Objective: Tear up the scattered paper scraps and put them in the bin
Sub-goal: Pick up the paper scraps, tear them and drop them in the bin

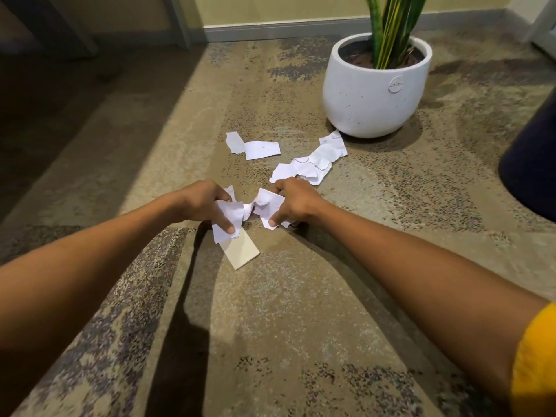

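- Both forearms reach out; left hand [201, 203] and right hand [293, 203] each grip crumpled paper [264, 206] above the carpet [270, 311], mid-tear.
- Scraps [310, 164] remain scattered near the plant pot [376, 94]; a dark object [532, 164] on the right is perhaps the bin.

Indoor room, home or office lounge, cannot tell which; patterned beige-grey carpet [270, 296] covers the floor; white ceramic pot [373, 94] with a snake plant [391, 28] stands on it; pale yellow wall [270, 9] with grey skirting board [285, 30] behind; dark rounded object [532, 158] at right edge, unclear what.
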`<state>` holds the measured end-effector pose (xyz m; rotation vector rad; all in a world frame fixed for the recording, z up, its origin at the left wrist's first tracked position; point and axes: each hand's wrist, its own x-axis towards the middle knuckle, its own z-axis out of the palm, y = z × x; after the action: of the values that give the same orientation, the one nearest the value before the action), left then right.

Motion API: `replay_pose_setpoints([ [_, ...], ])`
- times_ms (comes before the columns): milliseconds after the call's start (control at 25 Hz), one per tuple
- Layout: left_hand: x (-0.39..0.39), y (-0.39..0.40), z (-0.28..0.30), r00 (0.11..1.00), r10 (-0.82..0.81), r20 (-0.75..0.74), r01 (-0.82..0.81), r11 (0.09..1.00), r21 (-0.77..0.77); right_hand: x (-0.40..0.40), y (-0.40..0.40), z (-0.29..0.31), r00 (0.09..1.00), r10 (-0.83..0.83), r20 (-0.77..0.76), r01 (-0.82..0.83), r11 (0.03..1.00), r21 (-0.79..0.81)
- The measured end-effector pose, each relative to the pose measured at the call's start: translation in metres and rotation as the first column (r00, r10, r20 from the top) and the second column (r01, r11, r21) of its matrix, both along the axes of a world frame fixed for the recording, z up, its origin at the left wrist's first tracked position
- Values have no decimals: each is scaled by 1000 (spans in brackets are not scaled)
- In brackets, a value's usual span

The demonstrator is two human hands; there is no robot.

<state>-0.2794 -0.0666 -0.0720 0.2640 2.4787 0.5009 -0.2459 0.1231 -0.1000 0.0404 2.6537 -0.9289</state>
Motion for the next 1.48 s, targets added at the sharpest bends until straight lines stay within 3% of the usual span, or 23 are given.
replay_pose_setpoints([
  [120, 2, 3, 3, 1000, 24, 14, -25, 994, 106, 6, 8, 0, 996, -92, -16, 91, 996, -26],
  [280, 0, 5, 15, 994, 84, 73, -100, 963, 249, 13, 25, 9, 977, -214, 13, 210, 944, -255],
  [360, -1, 6, 25, 992, 104, 76, -121, 950, 286, 12, 37, 17, 958, -288, 9, 281, 925, -255],
  [520, 3, 3, 38, 992, 80, 100, -99, 975, 200, 14, 53, 21, 888, -459, 29, 447, 846, -292],
  [600, 4, 0, 42, 990, 78, 117, -92, 989, 115, 24, 47, 22, 907, -421, 32, 412, 865, -286],
  [760, 2, 4, 44, 991, 98, 89, -104, 992, 70, 41, 14, 21, 980, -198, -7, 192, 958, -214],
  [920, 1, 14, 45, 997, 66, 49, -70, 995, 69, 41, -11, 4, 996, -53, -72, 52, 999, -12],
  [1120, -2, 9, 48, 996, 78, -46, -74, 993, 89, 41, -15, -2, 971, -126, -203, 135, 990, 34],
  [1280, 1, 19, 66, 984, 140, -110, -122, 980, 156, 37, 12, 25, 946, -245, -213, 226, 968, -113],
  [1480, 15, 65, 122, 930, 233, -285, -74, 876, 477, 46, 80, 94, 856, -395, -334, 314, 910, -272],
])
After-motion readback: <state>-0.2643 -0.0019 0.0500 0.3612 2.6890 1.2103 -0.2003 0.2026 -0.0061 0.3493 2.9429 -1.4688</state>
